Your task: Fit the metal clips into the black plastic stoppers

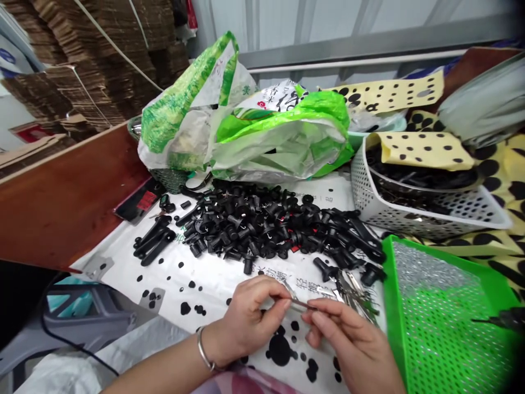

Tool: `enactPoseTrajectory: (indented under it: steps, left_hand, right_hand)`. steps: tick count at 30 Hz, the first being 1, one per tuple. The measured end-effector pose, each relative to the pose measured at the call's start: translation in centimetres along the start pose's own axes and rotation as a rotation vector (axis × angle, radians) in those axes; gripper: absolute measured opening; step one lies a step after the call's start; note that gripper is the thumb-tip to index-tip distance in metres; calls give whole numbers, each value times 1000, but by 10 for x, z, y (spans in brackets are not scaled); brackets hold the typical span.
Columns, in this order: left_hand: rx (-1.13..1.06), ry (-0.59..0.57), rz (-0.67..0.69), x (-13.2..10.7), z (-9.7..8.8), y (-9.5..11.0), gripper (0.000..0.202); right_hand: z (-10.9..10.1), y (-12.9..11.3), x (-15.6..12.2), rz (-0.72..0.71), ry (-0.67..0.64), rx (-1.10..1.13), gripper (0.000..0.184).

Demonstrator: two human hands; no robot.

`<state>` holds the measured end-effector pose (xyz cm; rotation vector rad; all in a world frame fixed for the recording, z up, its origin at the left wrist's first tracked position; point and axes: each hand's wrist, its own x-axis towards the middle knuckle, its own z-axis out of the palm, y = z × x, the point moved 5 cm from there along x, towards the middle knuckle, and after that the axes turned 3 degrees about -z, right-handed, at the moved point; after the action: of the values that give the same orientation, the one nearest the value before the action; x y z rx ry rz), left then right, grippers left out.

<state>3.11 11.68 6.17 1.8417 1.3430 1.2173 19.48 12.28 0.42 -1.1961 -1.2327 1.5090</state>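
Note:
Both of my hands are over the near part of the white printed sheet (213,276). A thin, dark, narrow strip (302,303) runs between them, its kind too small to make out. My left hand (255,312), below a silver bangle, pinches one end between thumb and fingers. At the other end, the thumb and fingers of my right hand (348,339) close on it. Just beyond lies a heap of small black plastic parts (246,221), many with round flanges. Several flat metal pieces (353,293) lie loose beyond my right hand.
A green perforated tray (389,306) with many tiny silvery pieces stands at right, a dark pointed tool tip (502,319) over it. Behind are a white basket (365,191) of black parts and green-white plastic bags (279,148). A brown board (69,197) edges the left.

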Motion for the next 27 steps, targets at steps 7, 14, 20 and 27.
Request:
enactPoseTrajectory:
  steps: [7,14,20,27]
  left_hand:
    - [106,-88,82,26,-9,5,13]
    - [624,-263,153,147,24,4,21]
    - [849,-499,33,220,82,-27,26]
    - [917,-660,-104,235,101,-54,29]
  right_hand:
    - [-14,-18,-14,-230,101,-188,18]
    - [0,-34,-13,-624,-50,-444,13]
    - [0,-27,-12,-685,-56,-470,26]
    - [-2,-18,-8,-681,-8,-438,28]
